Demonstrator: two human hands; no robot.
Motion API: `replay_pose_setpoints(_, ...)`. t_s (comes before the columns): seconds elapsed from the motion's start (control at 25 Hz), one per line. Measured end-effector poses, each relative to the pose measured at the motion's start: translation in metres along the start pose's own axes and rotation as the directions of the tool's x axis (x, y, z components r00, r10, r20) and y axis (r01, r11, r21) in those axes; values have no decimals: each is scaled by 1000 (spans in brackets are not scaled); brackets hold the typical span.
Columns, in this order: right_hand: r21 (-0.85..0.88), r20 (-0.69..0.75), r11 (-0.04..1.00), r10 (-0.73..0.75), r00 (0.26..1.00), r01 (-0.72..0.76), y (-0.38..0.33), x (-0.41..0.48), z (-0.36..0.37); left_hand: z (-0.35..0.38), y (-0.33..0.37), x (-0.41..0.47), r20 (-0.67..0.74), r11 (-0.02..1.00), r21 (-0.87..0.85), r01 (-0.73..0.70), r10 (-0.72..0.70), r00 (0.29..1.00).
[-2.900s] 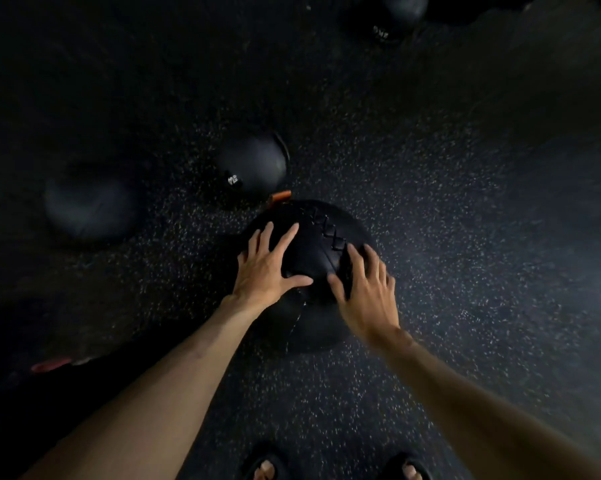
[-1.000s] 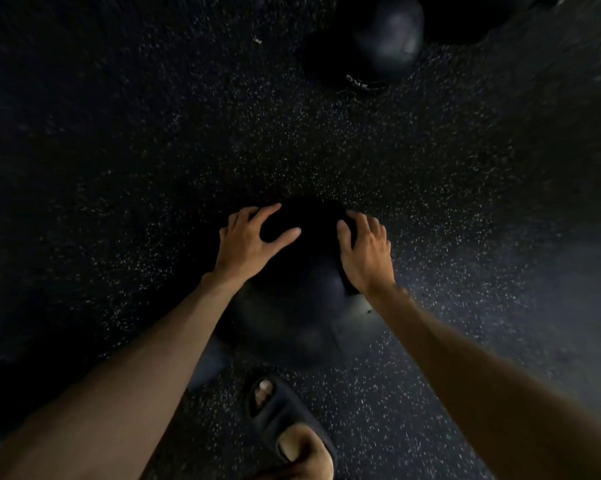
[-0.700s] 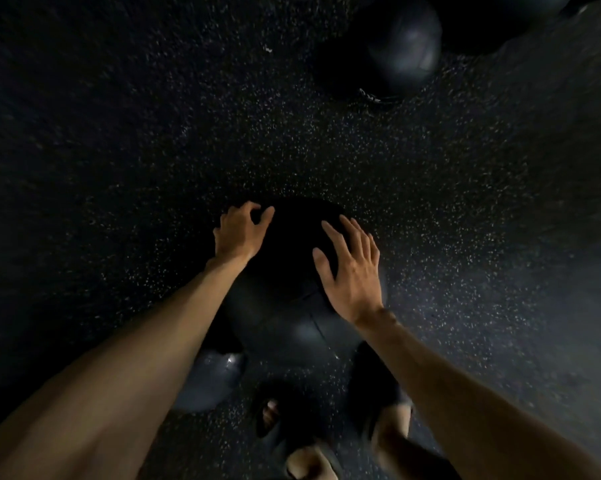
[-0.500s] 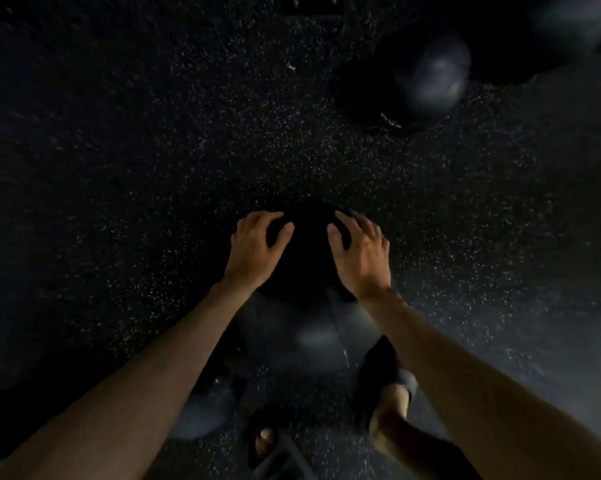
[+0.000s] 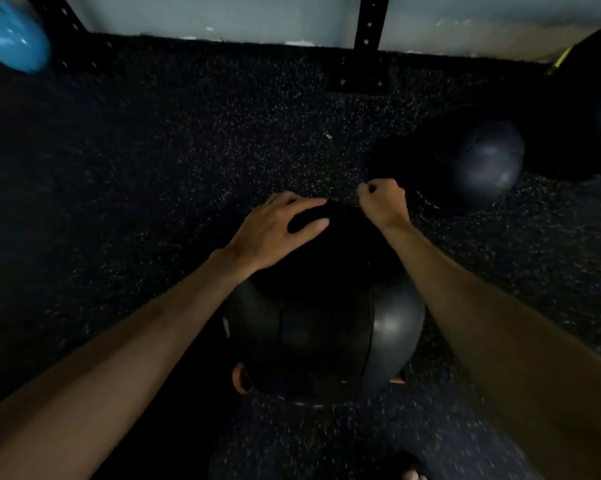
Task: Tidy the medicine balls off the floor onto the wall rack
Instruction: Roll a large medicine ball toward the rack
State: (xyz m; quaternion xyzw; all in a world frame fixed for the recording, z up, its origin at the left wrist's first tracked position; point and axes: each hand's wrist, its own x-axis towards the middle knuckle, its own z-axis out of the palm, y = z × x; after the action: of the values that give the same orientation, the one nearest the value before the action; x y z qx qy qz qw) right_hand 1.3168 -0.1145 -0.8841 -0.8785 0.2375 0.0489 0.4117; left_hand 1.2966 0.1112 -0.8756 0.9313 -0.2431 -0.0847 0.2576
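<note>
The left hand (image 5: pixel 278 230) is lying spread over the top of the big black medicine ball (image 5: pixel 326 334), fingers nearly straight and pressing on its dark crown, thumb reaching out to the side. The right hand (image 5: pixel 382 202) is sitting at the ball's far upper edge with its fingers curled in tight. The gloom there is hiding whether they are hooking the ball or closing on nothing. Both bare forearms are running down either side of the ball, which is filling the space between them, close under the camera. Toes (image 5: pixel 240 379) are peeking out at the ball's lower left edge, so the ball is covering most of the feet; whether it is resting on the speckled rubber floor (image 5: pixel 153 168) cannot be told.

A second dark ball (image 5: pixel 482 157) is lying on the floor just beyond the right hand. Farther off, a black perforated rack post (image 5: pixel 368 29) is standing against the pale wall (image 5: pixel 222 15), and a blurred blue ball (image 5: pixel 11 36) is showing in the top left corner.
</note>
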Motion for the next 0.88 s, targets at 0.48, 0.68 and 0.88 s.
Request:
replay_pose_setpoints(0.48,-113,263,976,-149,953,184,-18,-14,-8,-29,-17,71,-131,945,-100,311,-322,938)
replay_pose_setpoints(0.68,-112,77,992,-45,996,53,-47,44,-14,-46,7,12,334,964,-132,231,-176,926)
replay_pose_setpoints(0.88,-154,-45,976,-165,985,157,-34,33,-5,-42,-13,34,241,954,-160,253,-210,947)
